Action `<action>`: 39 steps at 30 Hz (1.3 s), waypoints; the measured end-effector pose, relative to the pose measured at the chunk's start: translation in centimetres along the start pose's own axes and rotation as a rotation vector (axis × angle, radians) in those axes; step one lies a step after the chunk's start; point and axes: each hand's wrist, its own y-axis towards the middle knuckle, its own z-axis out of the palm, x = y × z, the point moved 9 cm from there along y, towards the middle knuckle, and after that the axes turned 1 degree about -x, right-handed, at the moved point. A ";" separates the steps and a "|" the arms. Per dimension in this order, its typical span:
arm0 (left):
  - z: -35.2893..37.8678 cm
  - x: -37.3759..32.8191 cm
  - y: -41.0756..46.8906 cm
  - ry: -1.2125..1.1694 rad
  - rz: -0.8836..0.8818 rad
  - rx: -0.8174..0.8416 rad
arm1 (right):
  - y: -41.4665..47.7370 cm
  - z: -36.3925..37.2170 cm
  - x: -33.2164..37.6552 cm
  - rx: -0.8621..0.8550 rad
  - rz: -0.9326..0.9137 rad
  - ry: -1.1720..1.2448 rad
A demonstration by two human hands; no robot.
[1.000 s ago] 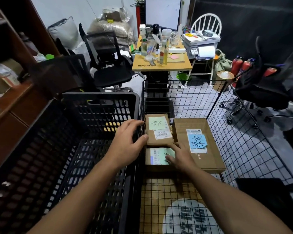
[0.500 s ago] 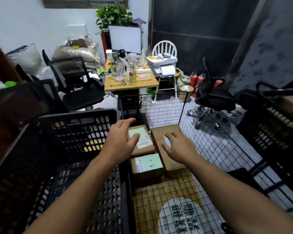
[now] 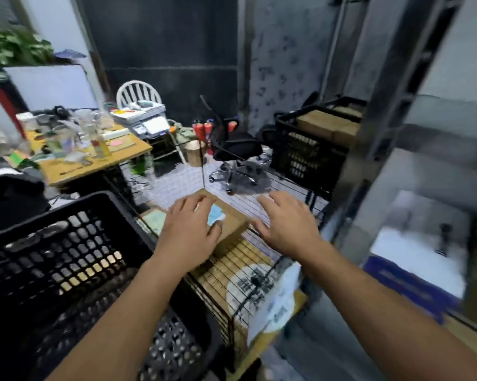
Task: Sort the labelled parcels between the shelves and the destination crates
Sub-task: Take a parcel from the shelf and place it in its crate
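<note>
A brown cardboard parcel with a blue note (image 3: 227, 220) lies in the wire-mesh crate (image 3: 262, 270). My left hand (image 3: 189, 229) hovers over it with relaxed, spread fingers and holds nothing. To the right, my right hand (image 3: 285, 220) floats above the wire crate's right side, fingers spread and empty. A parcel with a green label (image 3: 154, 220) shows left of my left hand, partly hidden by it. A black plastic crate (image 3: 66, 257) stands at the left. The view is blurred.
A second black crate (image 3: 303, 152) holding brown parcels (image 3: 328, 125) stands at the back right beside grey metal shelving (image 3: 413, 149). A cluttered wooden desk (image 3: 91, 160), a white chair (image 3: 138, 93) and a black office chair (image 3: 237, 149) lie beyond.
The view has swung to the right, bringing the shelving and the second black crate into sight. Both hands have lifted off the parcels, and my right hand has moved to the right.
</note>
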 end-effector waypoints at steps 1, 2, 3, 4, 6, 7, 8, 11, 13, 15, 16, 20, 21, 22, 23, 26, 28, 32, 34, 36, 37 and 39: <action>0.3 -1.4 -0.2 -0.018 0.031 0.010 | -1.7 -0.7 -1.2 -0.011 0.038 -0.006; 0.6 -2.8 -0.5 -0.037 0.064 0.022 | -3.5 -1.4 -2.5 -0.021 0.075 -0.009; 0.8 -4.4 -0.6 -0.058 0.099 0.030 | -5.2 -2.1 -3.7 -0.035 0.115 -0.009; 1.1 -6.0 -0.7 -0.080 0.137 0.036 | -7.1 -2.7 -5.0 -0.048 0.159 -0.009; 1.8 -9.3 -0.9 -0.120 0.210 0.047 | -10.7 -4.2 -7.2 -0.075 0.241 -0.016; 2.1 -11.0 -1.0 -0.142 0.247 0.050 | -12.5 -4.9 -8.3 -0.091 0.277 -0.018; 2.4 -12.9 -1.2 -0.169 0.285 0.053 | -14.2 -5.7 -9.3 -0.107 0.314 -0.018; 3.1 -18.9 -2.0 -0.264 0.378 0.072 | -19.1 -7.5 -12.8 -0.124 0.418 -0.052; 3.7 -23.2 -2.8 -0.305 0.436 0.095 | -22.7 -8.7 -15.4 -0.143 0.495 -0.076; 4.5 -27.6 -3.7 -0.342 0.487 0.116 | -26.6 -9.9 -18.2 -0.166 0.573 -0.080; 4.8 -29.8 -4.3 -0.363 0.506 0.127 | -28.5 -10.4 -19.6 -0.174 0.614 -0.075; 5.8 -38.8 -6.8 -0.459 0.591 0.146 | -36.0 -13.3 -25.2 -0.210 0.755 -0.102; 5.9 -40.9 -7.5 -0.495 0.598 0.161 | -37.7 -14.2 -26.5 -0.216 0.781 -0.115; 6.0 -43.1 -8.3 -0.531 0.608 0.178 | -39.4 -15.0 -27.8 -0.224 0.805 -0.121; 6.0 -45.3 -9.1 -0.557 0.630 0.196 | -40.9 -15.8 -29.0 -0.238 0.828 -0.125; 6.3 -51.9 -11.1 -0.581 0.711 0.229 | -44.9 -18.2 -32.9 -0.305 0.896 -0.135; 6.9 -55.9 -11.9 -0.565 0.742 0.257 | -46.8 -19.0 -35.2 -0.322 0.938 -0.125; 9.5 -61.8 -12.4 -0.457 0.729 0.314 | -49.2 -19.2 -38.2 -0.325 0.949 -0.068; 11.0 -63.4 -12.4 -0.430 0.693 0.355 | -49.8 -19.1 -39.1 -0.339 0.932 -0.038; 12.2 -64.3 -12.6 -0.447 0.656 0.402 | -50.3 -19.0 -39.7 -0.372 0.921 0.008; 12.7 -64.5 -12.7 -0.472 0.632 0.419 | -50.5 -18.9 -40.0 -0.393 0.920 0.048; 13.3 -64.5 -12.7 -0.543 0.582 0.420 | -50.9 -18.4 -40.6 -0.426 0.919 0.165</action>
